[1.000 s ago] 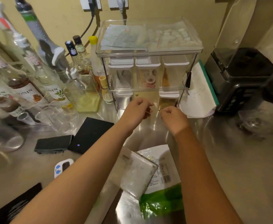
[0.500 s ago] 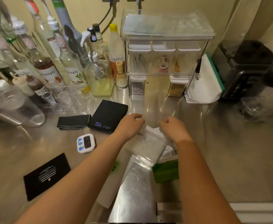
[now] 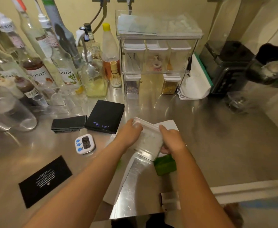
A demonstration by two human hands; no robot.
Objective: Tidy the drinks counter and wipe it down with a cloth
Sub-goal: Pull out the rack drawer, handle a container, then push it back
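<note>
Both my hands hold a clear plastic container with a white lid (image 3: pixel 149 139) just above the steel counter (image 3: pixel 217 137). My left hand (image 3: pixel 129 134) grips its left end and my right hand (image 3: pixel 172 140) curls round its right side. Under it lies a green and white packet (image 3: pixel 164 164). A folded dark cloth (image 3: pixel 69 123) lies to the left beside a black scale (image 3: pixel 106 116) with a lit display. A clear two-tier rack (image 3: pixel 158 51) of small containers stands at the back.
Syrup bottles (image 3: pixel 39 69) and small glasses crowd the back left. A white timer (image 3: pixel 85 143) and a black card (image 3: pixel 45 181) lie front left. A black machine (image 3: pixel 225 66) stands back right, with a white folded sheet (image 3: pixel 194 83) beside the rack. The counter's edge runs front right.
My hands drew back from the rack's lower shelf to the packets near me and took hold of the clear container. It now sits lifted between both hands.
</note>
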